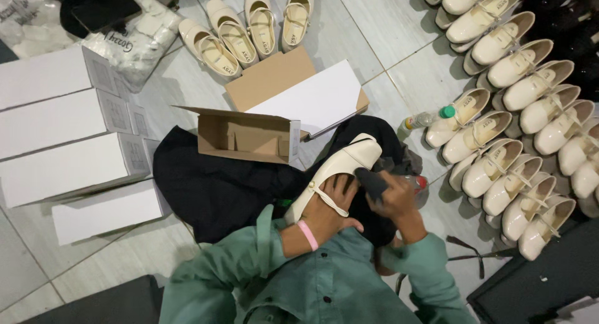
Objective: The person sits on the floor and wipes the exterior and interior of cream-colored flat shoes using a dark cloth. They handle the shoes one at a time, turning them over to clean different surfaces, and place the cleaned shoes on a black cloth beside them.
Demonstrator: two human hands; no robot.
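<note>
Low in the middle of the frame, the person's left hand, a pink band at its wrist, is slid inside a glossy cream strap shoe with a squared toe, fingers spread against the insole and holding it toe-up over a black cloth on the lap. Just to its right, the right hand is closed around a dark wad of cloth, pressing it against the shoe's side. Above them an open brown cardboard shoebox lies on its side, its white-topped lid behind it. Closed white boxes stack at the left edge. Four matching cream shoes sit at upper centre, and long rows more fill the right side, with a green-capped clear bottle beside them on the pale tiled floor.
</note>
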